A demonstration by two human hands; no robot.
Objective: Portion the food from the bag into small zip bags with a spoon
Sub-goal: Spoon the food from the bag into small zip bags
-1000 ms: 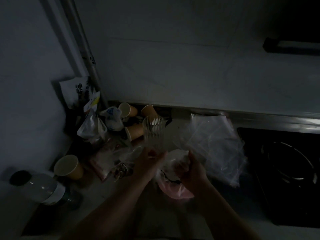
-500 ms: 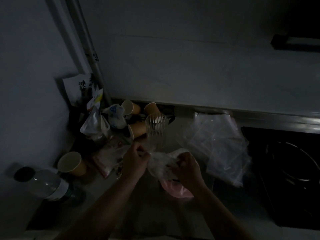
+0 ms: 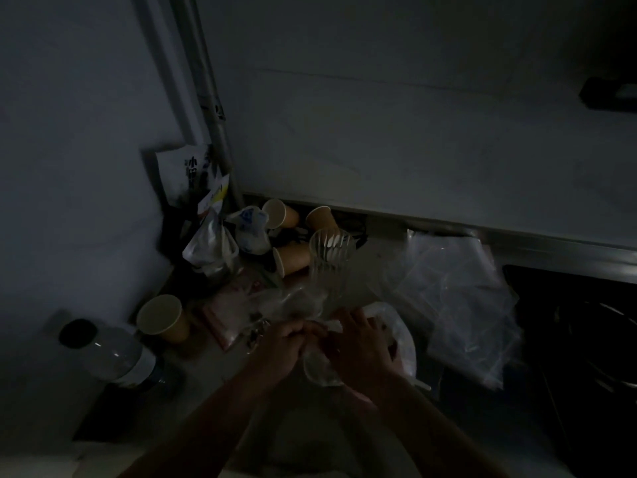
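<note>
Clear, crinkled plastic fills both our hands: a small zip bag [image 3: 319, 365] bunched between the left hand [image 3: 281, 346] and the right hand [image 3: 358, 346], low in the middle of the counter [image 3: 365, 267]. The left fingers are curled tight, pinching the bag's upper edge; the right fingers are bent over the same film from the other side, gripping it too. The two hands touch at the knuckles.

We judge the step to be the opening of a fresh zip bag before any food goes in. In light this dim we cannot tell whether the seal is already parted. The bag's long axis seems to run roughly up and down in the view, its mouth toward our fingers and away from us, its loose body hanging down toward the wrists.

The food bag [image 3: 396, 334], white with a pinkish underside, lies just behind and to the right of the right hand, touching it. A pale handle, possibly the spoon [image 3: 422, 385], pokes out beside its lower edge. A heap of spare zip bags [image 3: 458, 305] sits farther right, and a ribbed glass [image 3: 331, 257] stands just beyond our hands.

Next we need the mouth pulled wide and held open with one hand, freeing the other for the spoon.
</note>
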